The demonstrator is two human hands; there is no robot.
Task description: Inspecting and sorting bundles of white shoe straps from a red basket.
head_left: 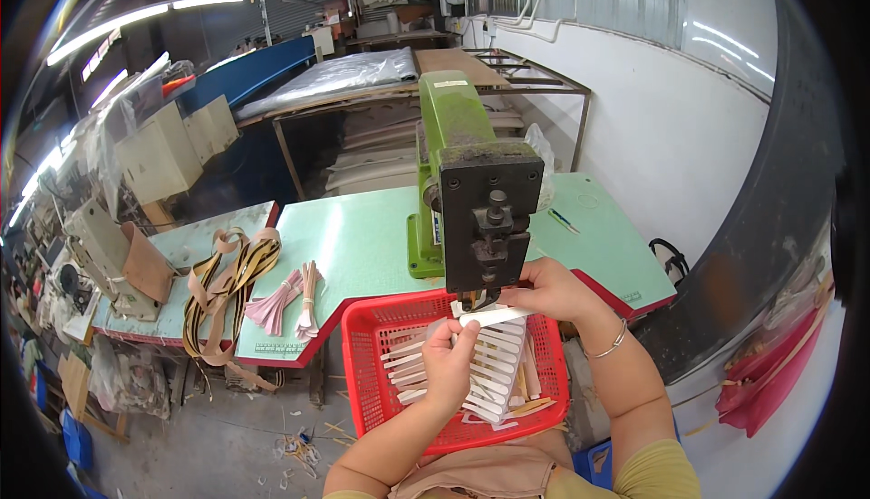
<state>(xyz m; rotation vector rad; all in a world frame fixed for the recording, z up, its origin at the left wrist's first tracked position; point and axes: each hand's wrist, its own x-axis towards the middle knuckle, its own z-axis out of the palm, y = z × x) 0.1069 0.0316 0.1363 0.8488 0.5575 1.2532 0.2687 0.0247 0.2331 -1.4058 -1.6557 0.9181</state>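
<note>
Workshop space curves around us in a wide fisheye view, with lit tube lamps at upper left, a white wall at right and a pale green bench (362, 218) across the middle. From the bench, at centre, rises a green machine (453, 109) with a dark, blocky head. Below it, at lower centre, sits a red plastic basket (355, 368), and just above the basket, under the machine's head, is the white strip (498, 316) being worked on. We judge the work to be partway through: one strip is at the machine, while many similar pale strips (494, 381) lie in the basket, most in a slanting row. Which of those are finished and which are left, we cannot tell. Our left hand (448, 352) has its grip closed on the strip's left end, thumb and finger pinched together. Our right hand (553, 289) comes in from the right, its grip also closed, pinching the strip's other end close to the head. Whether the machine's tip touches the strip is hidden from us. Left of centre on the bench lie a pink bundle (272, 307) and a beige bundle (308, 301), beside striped straps (217, 295) that droop over the front edge.
</note>
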